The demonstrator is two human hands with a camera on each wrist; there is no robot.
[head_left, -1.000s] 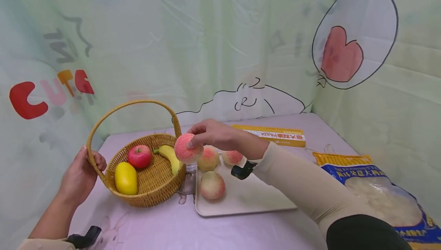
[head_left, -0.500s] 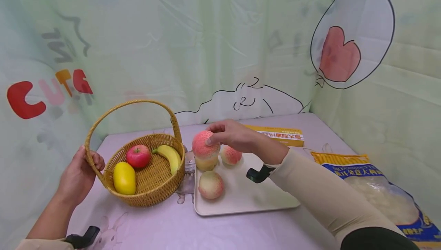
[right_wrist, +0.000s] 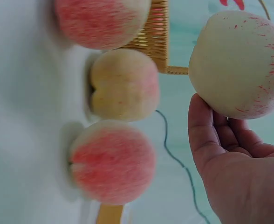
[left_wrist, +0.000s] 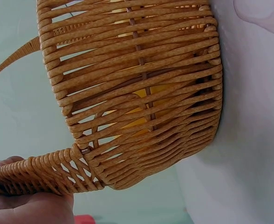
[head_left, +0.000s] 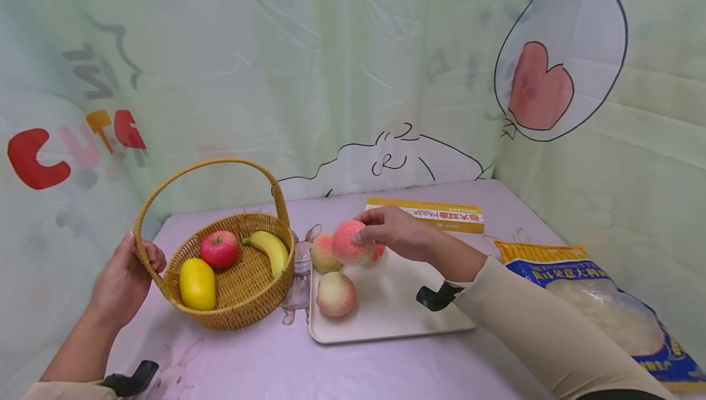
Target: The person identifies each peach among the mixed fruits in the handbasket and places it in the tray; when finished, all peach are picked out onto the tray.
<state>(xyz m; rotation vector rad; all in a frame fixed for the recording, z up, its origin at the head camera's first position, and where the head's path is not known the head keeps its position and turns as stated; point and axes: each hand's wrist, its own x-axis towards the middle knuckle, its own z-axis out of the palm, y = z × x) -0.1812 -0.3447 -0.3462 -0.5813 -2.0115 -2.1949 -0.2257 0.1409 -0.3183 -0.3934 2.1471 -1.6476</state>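
Observation:
My left hand point(head_left: 122, 280) grips the wicker basket point(head_left: 242, 320) by the left side of its handle. In the basket lie a red apple point(head_left: 219, 249), a yellow mango point(head_left: 197, 284) and a banana point(head_left: 268, 251). With thumb and fingers my right hand point(head_left: 398, 232) holds a pink peach point(head_left: 352, 242) raised over the left part of the beige tray point(head_left: 408, 320). On the tray sit a pale peach point(head_left: 336, 294), a yellowish peach point(right_wrist: 124, 85) and a redder peach point(right_wrist: 113, 163), which the held one partly covers in the head view.
A yellow pasta box point(head_left: 455, 217) lies behind the tray. At the right is a blue and yellow plastic bag point(head_left: 595, 302) with pale contents. Printed curtains point(head_left: 331, 69) hang behind and beside the table.
My right hand has carried the pink peach rightward, from beside the basket's rim to over the tray. My left hand keeps its hold on the basket handle.

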